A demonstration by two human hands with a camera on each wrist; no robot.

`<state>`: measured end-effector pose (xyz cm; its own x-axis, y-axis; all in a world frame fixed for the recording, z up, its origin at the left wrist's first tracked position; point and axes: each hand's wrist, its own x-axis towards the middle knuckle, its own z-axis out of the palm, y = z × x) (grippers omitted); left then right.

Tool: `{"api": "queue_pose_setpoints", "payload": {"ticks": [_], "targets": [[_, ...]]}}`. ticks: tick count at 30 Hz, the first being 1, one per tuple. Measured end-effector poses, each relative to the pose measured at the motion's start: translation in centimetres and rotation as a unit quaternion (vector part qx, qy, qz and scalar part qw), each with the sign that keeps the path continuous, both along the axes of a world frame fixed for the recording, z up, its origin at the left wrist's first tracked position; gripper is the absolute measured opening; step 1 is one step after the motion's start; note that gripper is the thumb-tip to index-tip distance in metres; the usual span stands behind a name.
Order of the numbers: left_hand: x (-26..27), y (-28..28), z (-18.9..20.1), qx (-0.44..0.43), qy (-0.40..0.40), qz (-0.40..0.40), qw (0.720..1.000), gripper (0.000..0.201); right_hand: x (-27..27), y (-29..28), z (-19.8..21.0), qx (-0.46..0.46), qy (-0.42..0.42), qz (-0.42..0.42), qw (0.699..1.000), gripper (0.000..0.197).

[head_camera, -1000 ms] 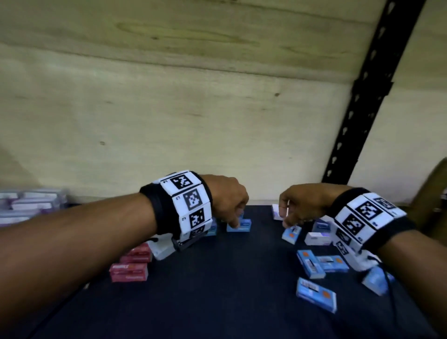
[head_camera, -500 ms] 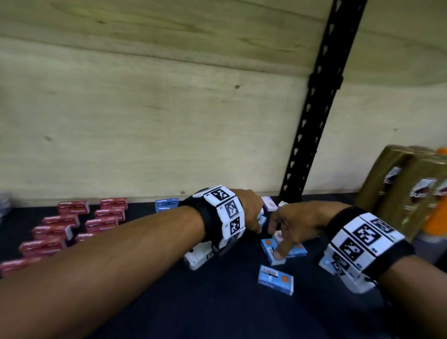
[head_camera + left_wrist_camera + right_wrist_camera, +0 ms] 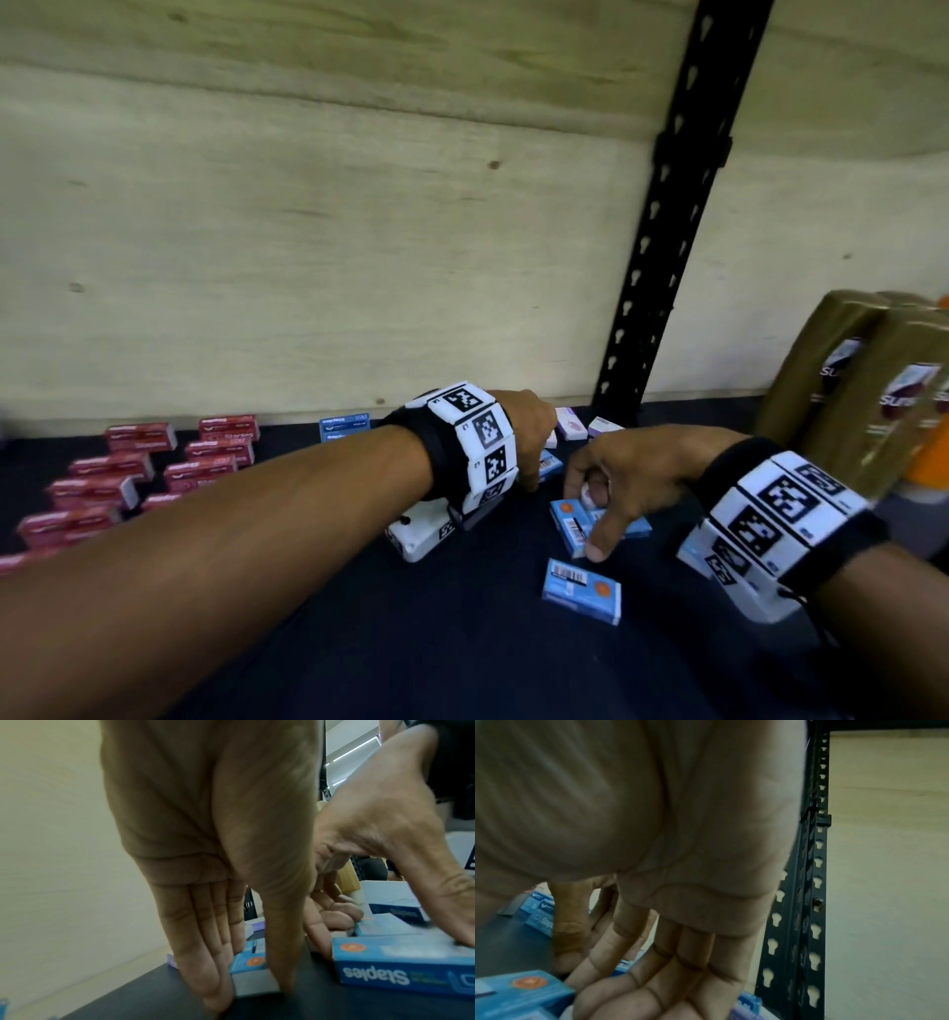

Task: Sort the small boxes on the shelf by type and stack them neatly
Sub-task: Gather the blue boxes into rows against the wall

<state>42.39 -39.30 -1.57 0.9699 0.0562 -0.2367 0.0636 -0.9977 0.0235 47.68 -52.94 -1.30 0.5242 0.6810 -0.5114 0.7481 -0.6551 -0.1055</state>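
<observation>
On the dark shelf (image 3: 411,642), the left hand (image 3: 529,431) sets straight fingers (image 3: 205,953) astride the far blue box (image 3: 253,961) while the right hand (image 3: 631,478) pinches the near blue box (image 3: 565,519) between thumb and curled fingers; both look light and stiff and probably grip best by their long sides.

Matt black shelf (image 3: 411,642), grainy plywood wall (image 3: 308,231)

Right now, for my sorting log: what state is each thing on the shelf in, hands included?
Left hand, fingers straight, tips down beside a blue box.
Right hand, thumb and curled fingers on two blue boxes; grip unclear.
Red boxes, grouped at left in rows.
Lone blue box, lying flat, untouched.
Back blue boxes, stacked.
Purple boxes, loose, unsorted.
</observation>
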Motion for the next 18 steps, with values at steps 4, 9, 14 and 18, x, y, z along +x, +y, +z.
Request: {"api": "queue_pose_setpoints", "payload": {"ticks": [4, 9, 14, 18], "targets": [[-0.9, 0.8, -0.4, 0.005, -0.04, -0.019, 0.999, 0.028, 0.0, -0.2, 0.3, 0.008, -0.014, 0.001, 1.0, 0.053], [-2.9, 1.4, -0.8, 0.026, -0.06, -0.047, 0.997, 0.027, 0.4, -0.6, 1.3, 0.069, -0.01, -0.038, 0.997, 0.04], [-4.8, 2.1, 0.1, -0.004, 0.043, -0.051, 0.998, 0.02, 0.9, -1.0, 2.1, 0.087, 0.009, -0.066, 0.994, 0.039], [-6.6, 3.0, 0.7, -0.002, 0.073, -0.036, 0.997, 0.027, -0.1, -0.4, 2.0, 0.069, 0.007, -0.07, 0.995, 0.042]]}}
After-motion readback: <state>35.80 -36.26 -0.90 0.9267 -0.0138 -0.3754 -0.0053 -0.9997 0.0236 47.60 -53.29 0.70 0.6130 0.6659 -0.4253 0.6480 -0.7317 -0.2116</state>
